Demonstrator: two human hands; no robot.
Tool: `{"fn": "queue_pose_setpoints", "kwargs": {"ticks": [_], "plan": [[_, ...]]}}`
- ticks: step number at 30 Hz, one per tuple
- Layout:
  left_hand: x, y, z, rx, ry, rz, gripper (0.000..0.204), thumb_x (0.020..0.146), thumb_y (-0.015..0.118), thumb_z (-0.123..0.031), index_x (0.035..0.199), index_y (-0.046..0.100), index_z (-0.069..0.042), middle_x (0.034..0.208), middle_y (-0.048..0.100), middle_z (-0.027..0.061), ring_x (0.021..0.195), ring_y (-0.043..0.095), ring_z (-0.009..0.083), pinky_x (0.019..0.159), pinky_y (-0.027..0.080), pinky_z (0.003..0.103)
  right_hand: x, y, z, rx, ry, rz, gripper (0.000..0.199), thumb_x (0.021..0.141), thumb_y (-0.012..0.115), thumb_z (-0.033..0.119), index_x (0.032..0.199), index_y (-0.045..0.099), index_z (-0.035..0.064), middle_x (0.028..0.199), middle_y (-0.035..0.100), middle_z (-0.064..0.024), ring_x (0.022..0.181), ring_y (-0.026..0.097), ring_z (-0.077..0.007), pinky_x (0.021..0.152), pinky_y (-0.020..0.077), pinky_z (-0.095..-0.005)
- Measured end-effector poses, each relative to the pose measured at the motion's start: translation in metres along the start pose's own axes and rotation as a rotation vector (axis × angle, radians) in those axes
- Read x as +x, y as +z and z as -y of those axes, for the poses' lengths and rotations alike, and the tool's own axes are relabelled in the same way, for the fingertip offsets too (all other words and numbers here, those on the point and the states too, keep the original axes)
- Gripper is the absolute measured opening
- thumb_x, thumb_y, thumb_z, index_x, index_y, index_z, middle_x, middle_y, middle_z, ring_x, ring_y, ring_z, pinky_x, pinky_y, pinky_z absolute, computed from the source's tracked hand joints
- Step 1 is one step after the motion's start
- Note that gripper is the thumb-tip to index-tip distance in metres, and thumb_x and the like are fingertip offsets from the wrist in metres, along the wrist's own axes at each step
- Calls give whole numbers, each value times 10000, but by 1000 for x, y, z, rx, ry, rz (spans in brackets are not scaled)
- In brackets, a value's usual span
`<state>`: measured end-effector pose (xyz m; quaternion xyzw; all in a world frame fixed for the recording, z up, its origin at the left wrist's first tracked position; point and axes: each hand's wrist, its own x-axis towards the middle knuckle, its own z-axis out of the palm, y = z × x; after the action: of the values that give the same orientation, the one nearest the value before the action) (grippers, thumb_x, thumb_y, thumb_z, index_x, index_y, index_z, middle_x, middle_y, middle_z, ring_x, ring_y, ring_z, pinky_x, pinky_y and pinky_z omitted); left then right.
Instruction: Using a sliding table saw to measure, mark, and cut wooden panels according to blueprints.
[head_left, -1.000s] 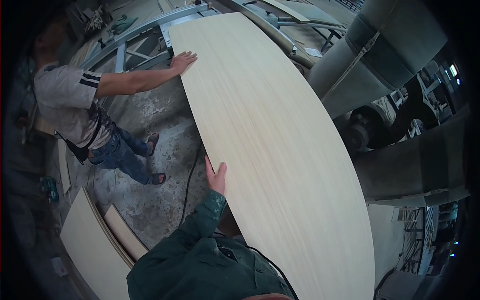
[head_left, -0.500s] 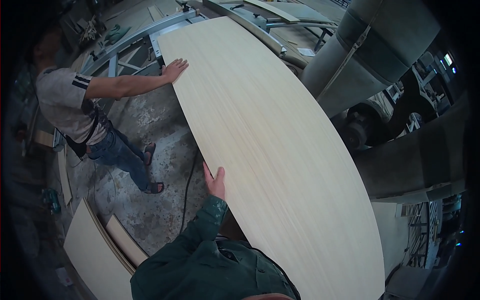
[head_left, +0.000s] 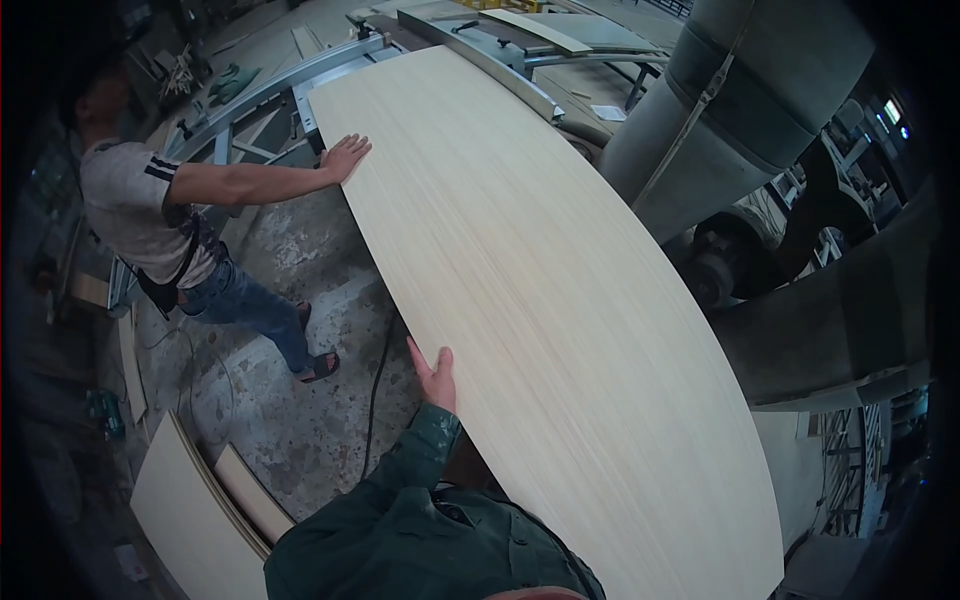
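A long, pale wood-grain panel (head_left: 560, 330) stretches from near my body to the far end of the view. My left hand (head_left: 436, 380) grips its left long edge, thumb up at the top face and fingers along the side, partly hidden. Farther along the same edge, a co-worker's hand (head_left: 346, 158) lies flat on the panel's corner area. My right hand is out of view.
The panel's far end meets a sliding table saw (head_left: 365, 62) with a metal fence (head_left: 500, 70). Thick grey ducts (head_left: 770, 90) rise at the right. Cut boards (head_left: 185, 500) lean at the lower left. A black cable (head_left: 376, 390) crosses the concrete floor.
The co-worker's feet have shifted slightly, the nearer one to the right. The view has tilted a little; both hands keep their places on the panel.
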<state>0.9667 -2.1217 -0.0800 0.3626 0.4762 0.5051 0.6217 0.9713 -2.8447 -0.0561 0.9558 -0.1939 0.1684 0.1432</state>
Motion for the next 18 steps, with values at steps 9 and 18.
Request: {"fn": "queue_pose_setpoints", "kwargs": {"ticks": [9, 18], "plan": [[1, 12, -6, 117, 58, -15, 754, 977, 564, -119, 1584, 118, -86, 1517, 383, 173, 1299, 465, 267, 1085, 394, 370, 11, 20, -8, -17, -169, -96, 773, 970, 461, 551, 1535, 293, 51, 1532, 362, -228, 1410, 369, -362, 1102, 328, -599], [-5, 0, 3, 294, 133, 74, 843, 964, 604, -199, 1588, 43, -113, 1502, 364, 266, 1309, 466, 366, 1103, 378, 432, 79, 34, 74, -348, 106, 549, 667, 1008, 409, 528, 1523, 369, 106, 1600, 308, -123, 1453, 312, -333, 1127, 289, -564]]}}
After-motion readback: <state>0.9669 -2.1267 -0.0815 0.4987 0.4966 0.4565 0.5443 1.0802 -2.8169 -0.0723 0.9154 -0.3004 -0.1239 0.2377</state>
